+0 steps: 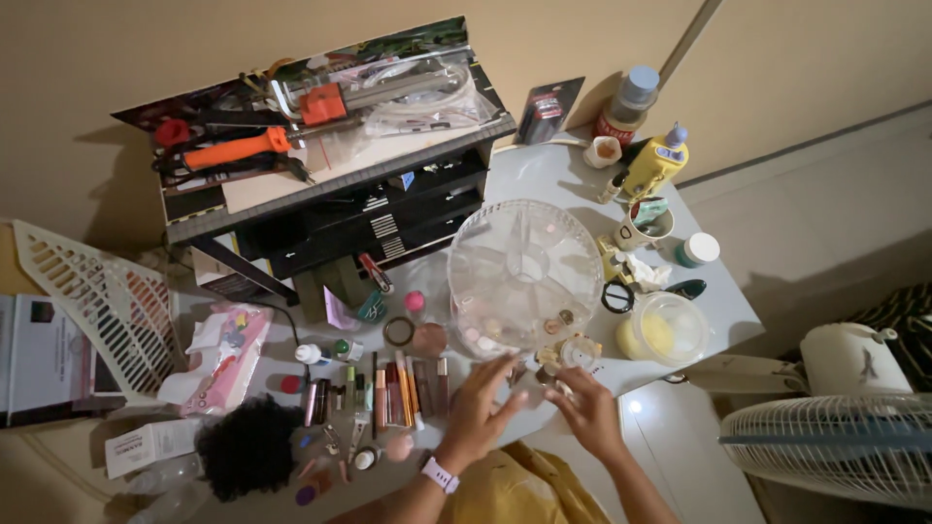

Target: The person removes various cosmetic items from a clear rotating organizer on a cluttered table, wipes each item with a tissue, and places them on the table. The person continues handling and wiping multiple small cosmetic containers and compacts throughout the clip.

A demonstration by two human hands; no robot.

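Hands meet at the near edge of a cluttered white table [544, 175]. The left hand [478, 415], with a pale watch [440, 474] on its wrist, has its fingers spread apart and gripping nothing, fingertips reaching up toward the base of a clear round organizer [525, 275]. The right hand [588, 411] is just beside it, fingers loosely apart, fingertips among small bottles [568, 354] at the organizer's near rim; whether it pinches one I cannot tell.

The organizer stands upright in the middle of the table, seen from above, with dividers running out from its centre like spokes, so it has no long axis and points no particular way.

Left of the hands, a row of lipsticks and makeup tubes [388, 388] lies with long axes running away from the person. A dark puff [249, 448] lies further left. A yellow bottle [653, 165] stands at the far right corner, and a fan [837, 447] sits off the table's right.
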